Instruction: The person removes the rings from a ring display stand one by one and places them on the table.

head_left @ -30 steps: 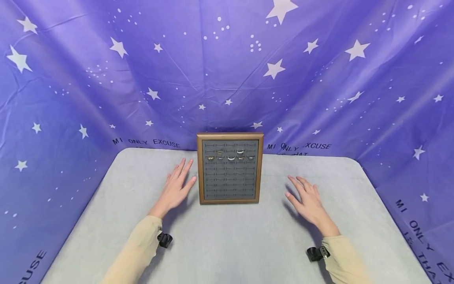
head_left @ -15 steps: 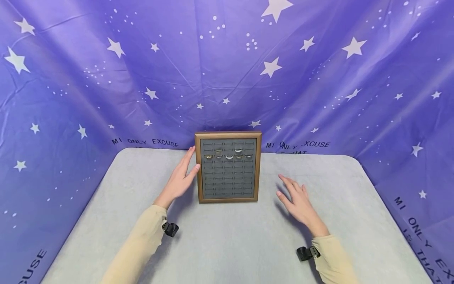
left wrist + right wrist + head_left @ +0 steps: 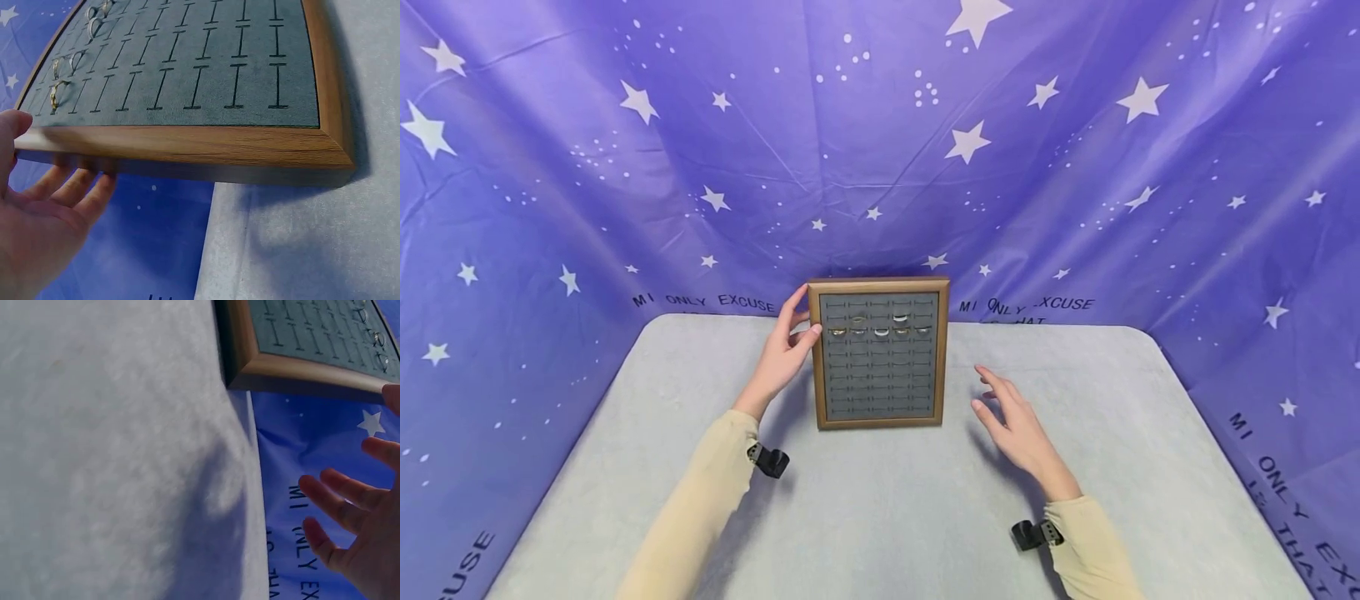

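Note:
A ring display board (image 3: 880, 383) with a brown wooden frame and a grey slotted pad stands upright on the table. Several rings (image 3: 882, 332), gold and silver coloured, sit in the upper slots. My left hand (image 3: 781, 358) grips the board's left side, thumb over the front of the frame. In the left wrist view, the fingertips (image 3: 100, 187) of that hand reach to the frame's side and their ends are hidden behind it. To the right of the board, my right hand (image 3: 1018, 433) hovers over the table, fingers spread and holding nothing.
The light grey table (image 3: 880, 508) has rounded far corners. A purple curtain (image 3: 880, 142) with white stars and printed words hangs behind it and along both sides. Each wrist wears a small black camera, such as the left wrist camera (image 3: 769, 460).
My left hand has moved right and up to the board and taken hold of its left side. My right hand has come left, closer to the board.

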Action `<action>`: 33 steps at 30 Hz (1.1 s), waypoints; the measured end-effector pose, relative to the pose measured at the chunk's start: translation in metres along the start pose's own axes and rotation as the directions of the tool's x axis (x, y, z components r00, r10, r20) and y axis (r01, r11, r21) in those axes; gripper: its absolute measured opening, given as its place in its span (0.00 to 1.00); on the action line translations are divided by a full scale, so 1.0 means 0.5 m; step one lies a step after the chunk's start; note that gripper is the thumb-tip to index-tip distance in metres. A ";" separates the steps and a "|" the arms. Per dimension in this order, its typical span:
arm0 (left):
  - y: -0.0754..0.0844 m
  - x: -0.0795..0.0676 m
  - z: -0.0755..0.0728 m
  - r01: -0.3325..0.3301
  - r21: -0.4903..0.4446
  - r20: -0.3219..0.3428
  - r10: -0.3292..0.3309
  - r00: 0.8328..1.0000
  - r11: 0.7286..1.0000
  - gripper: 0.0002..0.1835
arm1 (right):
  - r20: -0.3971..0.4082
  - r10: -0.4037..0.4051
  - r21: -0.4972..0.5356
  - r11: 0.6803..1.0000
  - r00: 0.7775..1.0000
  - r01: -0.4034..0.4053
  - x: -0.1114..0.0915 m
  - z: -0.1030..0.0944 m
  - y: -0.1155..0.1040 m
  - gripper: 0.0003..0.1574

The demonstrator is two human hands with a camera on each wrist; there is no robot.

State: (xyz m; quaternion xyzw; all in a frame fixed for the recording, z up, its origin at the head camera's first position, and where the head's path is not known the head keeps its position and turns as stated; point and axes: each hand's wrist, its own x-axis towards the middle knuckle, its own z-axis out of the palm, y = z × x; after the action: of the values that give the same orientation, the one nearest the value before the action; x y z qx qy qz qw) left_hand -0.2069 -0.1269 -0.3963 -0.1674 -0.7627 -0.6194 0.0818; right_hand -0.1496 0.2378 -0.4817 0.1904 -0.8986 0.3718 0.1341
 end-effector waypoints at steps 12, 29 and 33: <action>-0.012 0.002 -0.008 0.046 -0.083 -0.033 -0.049 0.998 0.996 0.33 | -0.077 -0.116 0.119 0.985 0.990 0.124 0.056 0.011 -0.072 0.27; -0.007 0.009 -0.010 0.129 -0.140 0.017 -0.128 0.992 0.982 0.35 | -0.149 -0.220 0.172 0.954 0.964 0.244 0.175 0.036 -0.181 0.17; -0.002 0.009 -0.009 0.146 -0.135 0.027 -0.144 0.989 0.980 0.35 | -0.157 -0.270 0.153 0.944 0.950 0.294 0.197 0.043 -0.193 0.16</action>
State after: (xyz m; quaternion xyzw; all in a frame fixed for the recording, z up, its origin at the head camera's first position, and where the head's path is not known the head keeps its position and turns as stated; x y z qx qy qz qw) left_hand -0.2120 -0.1308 -0.3946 -0.1220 -0.7295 -0.6728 0.0181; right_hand -0.1970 0.1354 -0.3990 0.3027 -0.8150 0.4379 0.2289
